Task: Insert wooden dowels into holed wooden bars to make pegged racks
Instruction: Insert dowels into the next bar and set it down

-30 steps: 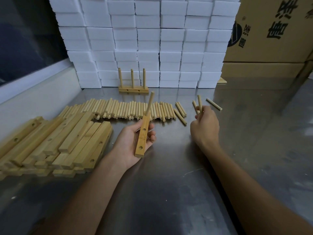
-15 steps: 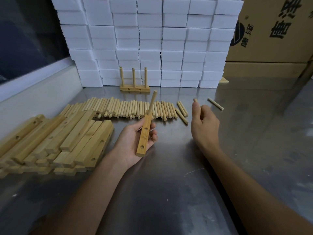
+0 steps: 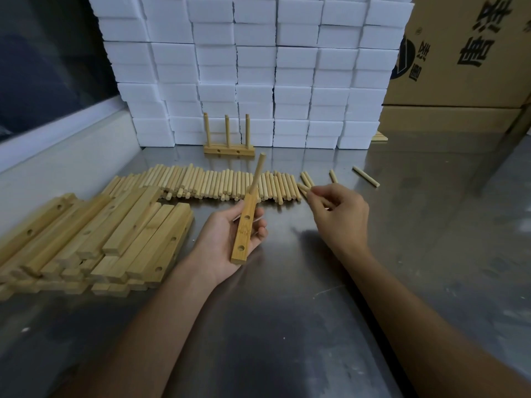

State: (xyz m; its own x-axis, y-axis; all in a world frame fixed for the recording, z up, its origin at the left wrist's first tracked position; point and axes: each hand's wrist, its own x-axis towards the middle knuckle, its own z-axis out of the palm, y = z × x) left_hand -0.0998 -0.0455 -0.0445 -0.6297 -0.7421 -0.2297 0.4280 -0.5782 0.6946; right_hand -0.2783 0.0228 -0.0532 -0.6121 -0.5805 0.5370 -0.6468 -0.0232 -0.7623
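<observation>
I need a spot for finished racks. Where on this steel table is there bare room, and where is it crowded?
Bare steel lies right of the right hand, toward the cardboard boxes, and near the front edge between the forearms. The left is crowded: the bar pile and dowel row fill it. A narrow strip remains beside the finished rack, along the foam blocks.

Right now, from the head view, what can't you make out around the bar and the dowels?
- Right hand: the fingers curl at a dowel; whether they grip it is hidden.
- Bar: the far hole, hidden by its peg.
- Bar pile: cut off by the left edge.
- Dowel row: the count, too tight to tell.
</observation>
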